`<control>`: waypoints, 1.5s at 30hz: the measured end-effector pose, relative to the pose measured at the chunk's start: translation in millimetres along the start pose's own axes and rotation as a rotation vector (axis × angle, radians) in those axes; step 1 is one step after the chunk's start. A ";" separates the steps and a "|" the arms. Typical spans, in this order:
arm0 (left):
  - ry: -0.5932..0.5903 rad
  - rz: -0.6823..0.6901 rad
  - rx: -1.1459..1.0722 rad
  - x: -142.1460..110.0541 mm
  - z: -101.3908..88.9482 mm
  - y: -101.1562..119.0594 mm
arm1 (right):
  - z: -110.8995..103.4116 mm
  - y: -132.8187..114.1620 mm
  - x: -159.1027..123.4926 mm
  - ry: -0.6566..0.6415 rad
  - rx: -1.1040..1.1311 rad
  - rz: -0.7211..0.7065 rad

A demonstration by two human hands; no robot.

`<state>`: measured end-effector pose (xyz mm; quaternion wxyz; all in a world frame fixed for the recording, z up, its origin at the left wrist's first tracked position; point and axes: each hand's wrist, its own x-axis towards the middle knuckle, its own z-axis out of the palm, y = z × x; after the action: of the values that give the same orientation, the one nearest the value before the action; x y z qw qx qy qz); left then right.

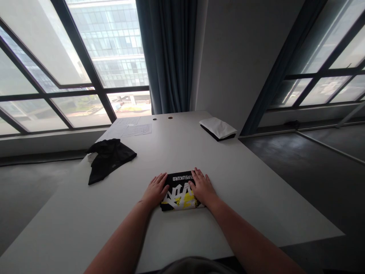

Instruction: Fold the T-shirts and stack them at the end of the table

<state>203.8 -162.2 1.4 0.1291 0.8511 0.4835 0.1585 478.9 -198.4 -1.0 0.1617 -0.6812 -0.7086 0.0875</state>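
A folded black T-shirt with white lettering and a yellow print lies flat on the white table, close to my body. My left hand rests along its left edge, fingers stretched out and the thumb over the print. On the other side, my right hand lies flat over the right part of the cloth, with the fingers spread and covering some of the lettering. Neither hand grips the fabric.
A crumpled black garment lies at the table's left edge. Farther back are paper sheets. A stack of folded white and black cloth sits near the right edge. Windows and a blue curtain stand behind.
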 end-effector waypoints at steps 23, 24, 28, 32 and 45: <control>-0.028 -0.021 -0.081 0.3 3.1 19.5 | 6.9 42.7 18.1 0.249 0.211 0.063; -0.012 -0.039 -0.088 0.9 3.5 18.1 | 5.0 43.6 18.0 0.258 0.274 0.062; 0.041 -0.082 -0.099 3.3 -3.8 22.1 | -5.1 42.4 15.8 0.232 0.594 0.031; 0.049 -0.131 -0.102 20.9 -30.3 46.5 | -15.4 34.5 13.5 0.219 0.884 -0.034; -0.260 0.054 -0.020 73.0 -31.4 73.4 | -41.3 46.1 15.3 0.073 1.351 0.083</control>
<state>284.0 -133.7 68.1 0.1948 0.8758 0.4382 0.0549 536.1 -184.5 23.4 0.5723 -0.4598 -0.4659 0.4940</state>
